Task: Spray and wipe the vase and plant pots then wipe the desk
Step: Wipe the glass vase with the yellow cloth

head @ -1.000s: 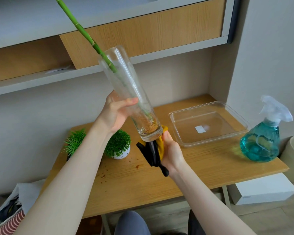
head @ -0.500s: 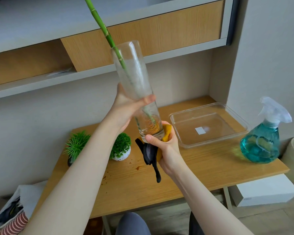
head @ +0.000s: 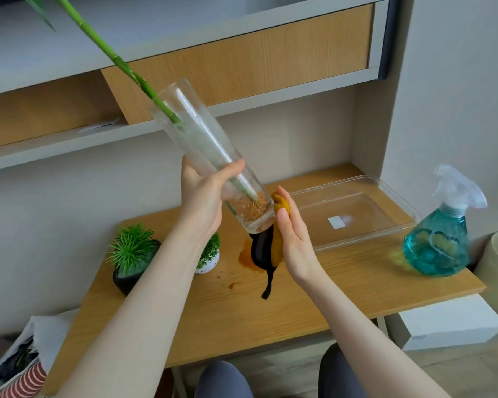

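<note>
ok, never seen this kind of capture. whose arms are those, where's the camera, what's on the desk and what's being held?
There is no robot here: the arms belong to a person, filmed by one wide-angle camera worn on their head, looking forward and down. So you see what they see.

The left hand grips a tall glass vase, tilted in the air above the desk, with a green bamboo stalk in it. The right hand presses a yellow and black cloth against the vase's base.

On the wooden desk stand two small plant pots, one dark and one white, a clear plastic tray and a teal spray bottle. There are brownish stains on the wood near the cloth.
</note>
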